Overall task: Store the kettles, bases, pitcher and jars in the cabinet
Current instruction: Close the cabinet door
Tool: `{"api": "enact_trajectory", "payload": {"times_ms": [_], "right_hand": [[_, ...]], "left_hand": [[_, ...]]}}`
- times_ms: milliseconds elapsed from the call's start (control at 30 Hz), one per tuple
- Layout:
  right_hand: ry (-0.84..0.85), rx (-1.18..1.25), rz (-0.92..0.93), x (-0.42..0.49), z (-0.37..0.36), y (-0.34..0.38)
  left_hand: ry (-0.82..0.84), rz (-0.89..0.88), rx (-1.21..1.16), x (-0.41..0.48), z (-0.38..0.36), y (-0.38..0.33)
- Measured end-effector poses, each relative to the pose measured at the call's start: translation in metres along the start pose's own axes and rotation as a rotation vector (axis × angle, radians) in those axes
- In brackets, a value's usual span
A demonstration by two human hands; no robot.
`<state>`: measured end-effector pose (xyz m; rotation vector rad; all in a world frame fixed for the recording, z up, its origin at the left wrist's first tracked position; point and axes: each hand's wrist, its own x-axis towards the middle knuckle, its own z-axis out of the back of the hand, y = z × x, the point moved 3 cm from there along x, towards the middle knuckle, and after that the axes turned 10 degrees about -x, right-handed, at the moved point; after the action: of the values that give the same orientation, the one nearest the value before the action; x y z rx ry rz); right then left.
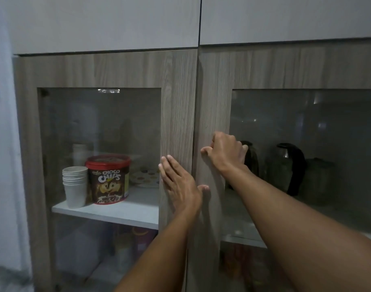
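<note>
A wood-grain cabinet with two glass-panel doors fills the view. Both doors look closed. My left hand (179, 183) lies flat, fingers spread, on the left door's (176, 106) inner frame. My right hand (226, 151) presses on the right door's (214, 98) frame with its fingers curled under. Behind the right glass stand a dark kettle (252, 159), partly hidden by my right hand, a second kettle with a black handle (289, 165), and a dim jar-like container (318, 180). Bases and pitcher cannot be made out.
Behind the left glass a white shelf (121, 211) carries a stack of paper cups (74, 186), a red-lidded Choco Chips tub (108, 179) and a dotted plate (144, 175). Blurred containers sit on the lower shelves. White upper doors (104, 22) are above; a white wall is at the left.
</note>
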<state>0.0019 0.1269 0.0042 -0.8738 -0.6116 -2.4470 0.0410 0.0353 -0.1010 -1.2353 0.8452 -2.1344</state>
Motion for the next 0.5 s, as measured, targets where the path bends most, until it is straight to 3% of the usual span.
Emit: {"api": "enact_trajectory", "payload": {"times_ms": [233,400,500], "right_hand": [[-0.083,-0.066,-0.003,-0.005,-0.009,0.016],[-0.012,0.007,0.024,-0.006,-0.002,0.008],[0.114,0.170,-0.003,-0.005,0.008,0.001]], "left_hand": [[0.051,-0.027,0.021,0.003,0.007,-0.001],[0.128,-0.015,0.014,0.002,0.014,-0.004],[0.180,-0.019,0.012,0.002,0.022,-0.003]]}}
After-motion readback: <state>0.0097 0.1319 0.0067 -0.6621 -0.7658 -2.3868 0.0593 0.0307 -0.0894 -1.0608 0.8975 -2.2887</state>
